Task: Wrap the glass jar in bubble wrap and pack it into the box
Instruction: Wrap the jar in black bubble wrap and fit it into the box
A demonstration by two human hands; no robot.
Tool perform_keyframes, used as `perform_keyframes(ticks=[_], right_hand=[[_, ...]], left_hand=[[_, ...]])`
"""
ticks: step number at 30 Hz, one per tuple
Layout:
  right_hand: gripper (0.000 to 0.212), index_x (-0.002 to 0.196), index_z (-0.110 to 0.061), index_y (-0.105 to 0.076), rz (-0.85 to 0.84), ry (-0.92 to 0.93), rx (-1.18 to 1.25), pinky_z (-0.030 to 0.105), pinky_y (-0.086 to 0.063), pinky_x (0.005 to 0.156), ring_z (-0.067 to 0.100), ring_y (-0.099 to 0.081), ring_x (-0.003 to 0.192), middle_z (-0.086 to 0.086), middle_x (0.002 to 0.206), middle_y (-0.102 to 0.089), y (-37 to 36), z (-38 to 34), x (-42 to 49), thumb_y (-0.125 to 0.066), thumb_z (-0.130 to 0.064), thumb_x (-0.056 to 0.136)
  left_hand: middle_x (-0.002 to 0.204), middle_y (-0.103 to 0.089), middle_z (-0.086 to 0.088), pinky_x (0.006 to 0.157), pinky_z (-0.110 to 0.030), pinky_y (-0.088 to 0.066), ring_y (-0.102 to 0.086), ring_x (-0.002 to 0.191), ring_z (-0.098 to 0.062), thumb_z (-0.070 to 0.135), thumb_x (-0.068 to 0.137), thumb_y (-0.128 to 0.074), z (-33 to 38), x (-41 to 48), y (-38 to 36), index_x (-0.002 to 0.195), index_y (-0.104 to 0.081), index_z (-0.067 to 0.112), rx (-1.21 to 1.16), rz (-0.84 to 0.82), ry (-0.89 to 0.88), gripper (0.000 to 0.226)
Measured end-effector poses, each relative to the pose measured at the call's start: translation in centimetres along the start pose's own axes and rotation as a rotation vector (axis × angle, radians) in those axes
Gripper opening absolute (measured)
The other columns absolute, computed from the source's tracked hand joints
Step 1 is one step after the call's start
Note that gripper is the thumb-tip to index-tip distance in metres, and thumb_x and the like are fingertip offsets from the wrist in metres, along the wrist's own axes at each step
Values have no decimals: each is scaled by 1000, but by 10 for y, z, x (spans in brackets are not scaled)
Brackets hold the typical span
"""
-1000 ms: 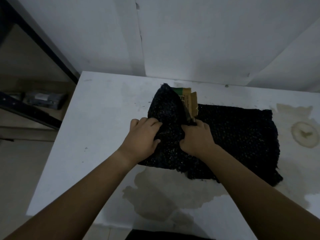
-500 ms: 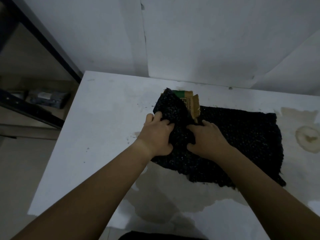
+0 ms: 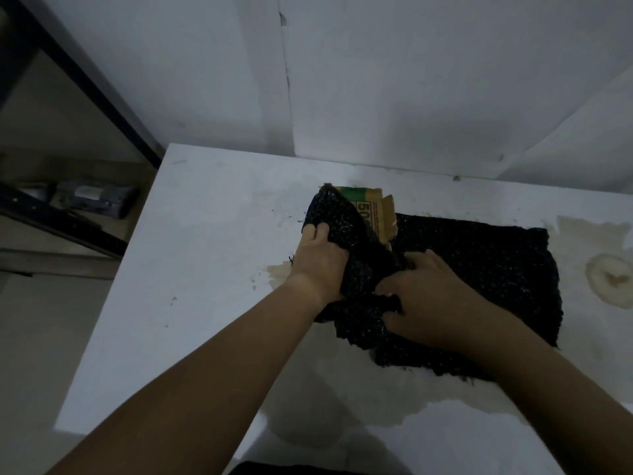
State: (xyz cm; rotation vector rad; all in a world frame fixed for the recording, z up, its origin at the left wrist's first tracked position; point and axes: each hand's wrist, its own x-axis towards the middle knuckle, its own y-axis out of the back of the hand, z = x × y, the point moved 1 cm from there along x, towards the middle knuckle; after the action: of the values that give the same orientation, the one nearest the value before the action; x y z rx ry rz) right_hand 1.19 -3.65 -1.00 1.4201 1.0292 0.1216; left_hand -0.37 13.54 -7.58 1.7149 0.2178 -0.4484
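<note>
A dark, glittering sheet of bubble wrap (image 3: 479, 262) lies spread on the white table (image 3: 205, 269), its left part bunched up over a bundle. My left hand (image 3: 320, 258) grips the bunched wrap on its left side. My right hand (image 3: 421, 293) presses and holds the wrap from the right. A brown cardboard box (image 3: 375, 214) with a green band and printed digits pokes out behind the raised wrap. The glass jar is hidden; I cannot tell if it is under the wrap.
White wall panels rise just behind the table. A dark metal shelf frame (image 3: 85, 80) stands at the left with a grey object (image 3: 92, 200) on a lower shelf. Brownish stains mark the table at the right (image 3: 613, 279) and near the front edge.
Both hands have pushed forward and gathered the wrap higher against the box. The wrap's left part is more bunched and lifted than a second ago.
</note>
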Motion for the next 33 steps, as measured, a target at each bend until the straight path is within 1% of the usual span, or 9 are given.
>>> perform_keyframes(ticks=[2,9,12,15,18,22,27,30,33], right_hand=[[50,136,-30,-53,-91,10,-106,49,4,120,33,-10,147,-3,140,-53,-13,-9,-5,-53,-44,88],[56,139,-27,-47,-219,-68,-123,61,16,114,41,16,146,3,148,-43,-46,-15,21,-56,-39,85],[49,133,-27,-53,-193,-78,-110,59,15,115,40,14,147,10,148,-42,-37,-15,22,-59,-41,86],[37,121,-28,-62,-41,-85,-123,57,12,117,39,5,148,8,141,-50,-24,-12,7,-58,-41,87],[40,123,-29,-61,-140,-106,-130,59,15,115,39,7,148,8,141,-50,-26,-14,1,-56,-44,87],[63,138,-24,-47,-310,-119,-96,61,13,115,39,7,147,12,155,-30,-49,-19,22,-62,-45,80],[41,119,-15,-56,-347,-199,-65,60,3,117,43,-7,146,15,138,-48,-47,-22,39,-55,-39,86],[37,115,-18,-58,-301,-170,-8,56,-4,118,40,-15,144,13,134,-50,-47,-19,36,-55,-39,86],[39,118,-20,-57,-201,-124,21,55,-7,119,39,-19,143,11,133,-52,-49,-14,29,-57,-39,84]], left_hand=[[93,-65,4,97,-39,-27,-37,114,-28,64,73,-63,-2,-1,-2,100,-65,27,-62,43,-21,46],[90,-65,4,95,-40,-28,-37,112,-29,63,76,-58,-3,-2,-4,99,-65,28,-64,94,-15,43],[89,-65,5,95,-40,-29,-38,112,-28,61,78,-57,-3,-2,-4,96,-64,28,-34,87,-4,39],[88,-65,5,93,-39,-28,-38,110,-28,64,76,-56,-3,-3,-5,93,-64,29,-48,105,-2,40],[88,-66,5,93,-39,-28,-39,111,-28,65,75,-57,-3,-4,-5,94,-65,29,-60,106,1,41],[90,-66,6,98,-39,-29,-38,114,-28,59,79,-58,-1,-1,-6,100,-64,29,-18,67,15,37],[94,-65,4,100,-38,-28,-38,115,-27,58,79,-60,-2,0,-1,101,-65,28,-22,31,2,37],[97,-64,5,94,-35,-36,-50,107,-22,63,74,-66,-15,-9,21,102,-65,26,-242,33,-63,46],[95,-65,7,77,-30,-44,-61,90,-16,52,84,-63,-34,-46,41,103,-64,25,-550,141,-63,34]])
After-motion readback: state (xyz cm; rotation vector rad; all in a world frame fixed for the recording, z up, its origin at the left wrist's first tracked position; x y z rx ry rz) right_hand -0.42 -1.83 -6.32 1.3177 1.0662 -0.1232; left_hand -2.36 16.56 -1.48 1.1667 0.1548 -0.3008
